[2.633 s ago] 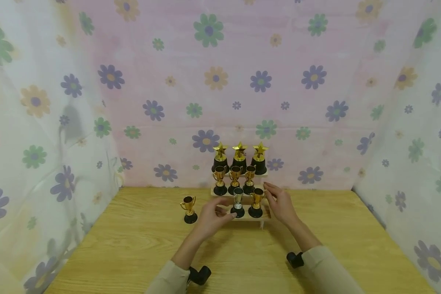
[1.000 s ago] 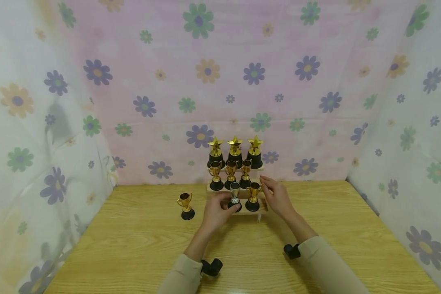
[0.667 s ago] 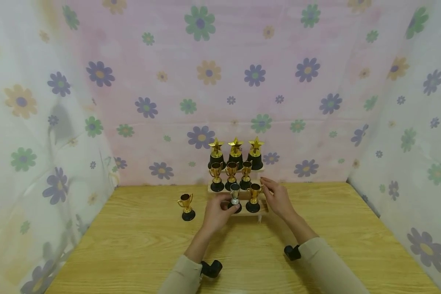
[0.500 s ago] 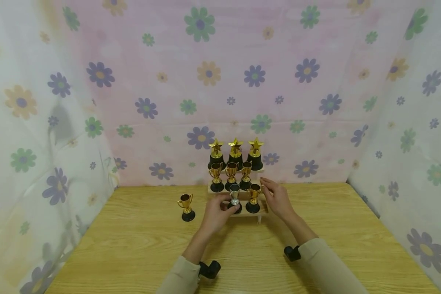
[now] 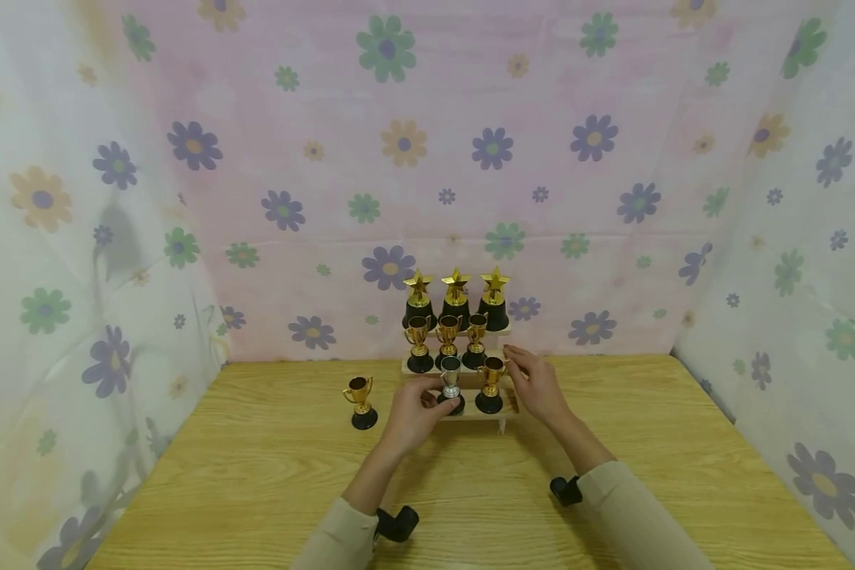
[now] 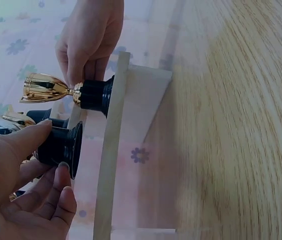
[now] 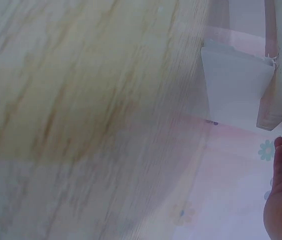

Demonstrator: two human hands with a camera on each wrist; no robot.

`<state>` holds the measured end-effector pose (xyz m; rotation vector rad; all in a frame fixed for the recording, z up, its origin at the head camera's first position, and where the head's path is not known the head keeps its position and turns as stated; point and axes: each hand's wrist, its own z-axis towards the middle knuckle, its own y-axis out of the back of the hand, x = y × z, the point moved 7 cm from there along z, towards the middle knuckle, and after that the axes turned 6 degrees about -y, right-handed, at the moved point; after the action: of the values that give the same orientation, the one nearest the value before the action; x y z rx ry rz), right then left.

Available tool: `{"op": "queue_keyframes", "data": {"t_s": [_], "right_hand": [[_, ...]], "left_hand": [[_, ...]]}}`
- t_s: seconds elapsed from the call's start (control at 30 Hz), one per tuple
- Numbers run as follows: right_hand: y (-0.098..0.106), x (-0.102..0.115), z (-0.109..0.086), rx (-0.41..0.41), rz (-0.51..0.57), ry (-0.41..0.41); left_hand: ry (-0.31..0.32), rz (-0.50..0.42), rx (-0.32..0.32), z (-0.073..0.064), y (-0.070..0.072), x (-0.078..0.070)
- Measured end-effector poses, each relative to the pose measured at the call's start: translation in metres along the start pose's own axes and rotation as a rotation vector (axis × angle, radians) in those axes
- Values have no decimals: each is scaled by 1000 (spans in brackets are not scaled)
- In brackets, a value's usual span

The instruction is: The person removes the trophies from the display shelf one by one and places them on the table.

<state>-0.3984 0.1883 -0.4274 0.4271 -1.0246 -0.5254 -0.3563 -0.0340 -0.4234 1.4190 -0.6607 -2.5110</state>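
My left hand (image 5: 412,413) grips a small silver trophy cup (image 5: 451,375) by its black base (image 6: 58,146), thumb on one side and fingers on the other. In the left wrist view a gap shows between that base and the bottom tier of the wooden stepped stand (image 6: 110,150). A gold trophy cup (image 5: 491,380) stands upright on the same tier, to the right of the silver one. At the stand's right end, my right hand (image 5: 539,389) pinches the edge of the middle tier; its fingertips (image 7: 279,142) are partly cut off in the right wrist view.
Gold cups (image 5: 448,336) line the middle tier, and star trophies (image 5: 456,297) fill the top one. Another gold cup (image 5: 360,400) stands on the wooden table (image 5: 271,467), left of the stand. A flowered cloth (image 5: 328,174) hangs behind and at both sides.
In the last half second my left hand and the silver trophy cup have shifted slightly left, away from the gold cup beside it. My right hand has stayed at the stand's right end.
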Motion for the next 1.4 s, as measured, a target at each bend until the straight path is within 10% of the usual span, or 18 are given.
{"op": "queue_keyframes", "data": {"t_s": [1.4], "right_hand": [[-1,-1,0,6,-11,7]], "left_hand": [[109,104,-69,-36,61,10]]}}
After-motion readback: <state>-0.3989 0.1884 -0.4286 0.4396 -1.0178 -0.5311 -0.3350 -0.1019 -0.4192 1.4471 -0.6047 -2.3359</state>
